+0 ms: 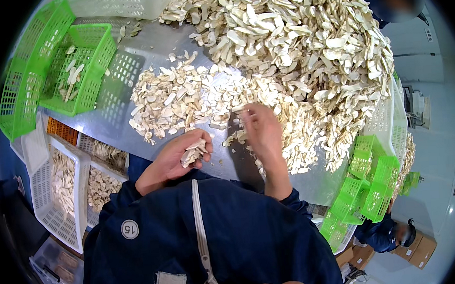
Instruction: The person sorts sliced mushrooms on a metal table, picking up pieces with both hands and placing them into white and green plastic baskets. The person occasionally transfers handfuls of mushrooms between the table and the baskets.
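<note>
My left hand (175,153) is curled around a small bunch of pale dried slices (194,153), which look like mushroom, near the front edge of the steel table (149,143). To its right, my right hand (264,130) reaches over the near edge of the loose slices. Its fingers are blurred, and whether they pinch a slice cannot be made out. A spread of smaller slices (170,98) lies beyond my left hand. It runs into a large heap of bigger slices (283,37) at the back and right.
A green plastic basket (105,59) with a few slices stands at the left. White crates (80,190) of slices sit below that side. Several green baskets (382,187) are grouped at the right. One person (377,234) is at far right, another (375,0) behind the heap.
</note>
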Motion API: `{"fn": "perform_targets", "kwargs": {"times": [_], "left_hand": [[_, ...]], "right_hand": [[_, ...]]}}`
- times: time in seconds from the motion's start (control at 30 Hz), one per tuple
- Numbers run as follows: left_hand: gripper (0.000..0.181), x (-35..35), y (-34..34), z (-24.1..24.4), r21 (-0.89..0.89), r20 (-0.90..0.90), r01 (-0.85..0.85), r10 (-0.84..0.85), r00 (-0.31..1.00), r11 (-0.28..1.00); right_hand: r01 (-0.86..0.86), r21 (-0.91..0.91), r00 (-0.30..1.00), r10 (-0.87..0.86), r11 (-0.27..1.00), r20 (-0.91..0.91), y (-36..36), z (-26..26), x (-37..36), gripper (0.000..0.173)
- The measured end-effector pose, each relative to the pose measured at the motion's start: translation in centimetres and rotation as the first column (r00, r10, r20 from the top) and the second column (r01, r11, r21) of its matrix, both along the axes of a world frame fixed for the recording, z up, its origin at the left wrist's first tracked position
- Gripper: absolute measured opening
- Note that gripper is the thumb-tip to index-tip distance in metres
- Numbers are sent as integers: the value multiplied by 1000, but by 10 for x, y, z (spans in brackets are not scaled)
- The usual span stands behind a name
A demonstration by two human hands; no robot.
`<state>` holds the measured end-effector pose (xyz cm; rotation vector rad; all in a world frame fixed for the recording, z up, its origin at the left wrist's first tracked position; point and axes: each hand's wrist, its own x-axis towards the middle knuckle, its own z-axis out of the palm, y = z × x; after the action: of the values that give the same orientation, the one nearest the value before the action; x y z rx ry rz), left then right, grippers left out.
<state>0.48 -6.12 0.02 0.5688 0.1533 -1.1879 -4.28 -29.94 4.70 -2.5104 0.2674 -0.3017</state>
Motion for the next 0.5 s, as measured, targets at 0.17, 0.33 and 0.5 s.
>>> {"fn": "perform_targets", "kwargs": {"times": [0.17, 0.33, 0.5], "left_hand": [[24, -1, -21, 7, 65, 34, 148, -151, 988, 987], [28, 7, -18, -4, 66, 39, 42, -45, 998, 997], [30, 16, -1, -7, -9, 53, -82, 82, 995, 997]], "right_hand": [[-58, -113, 996, 50, 992, -74, -14, -7, -1, 21], [89, -58, 991, -95, 994, -94, -13, -10, 19, 26], [-40, -241, 997, 24, 970, -70, -13, -15, 32, 27]]}}
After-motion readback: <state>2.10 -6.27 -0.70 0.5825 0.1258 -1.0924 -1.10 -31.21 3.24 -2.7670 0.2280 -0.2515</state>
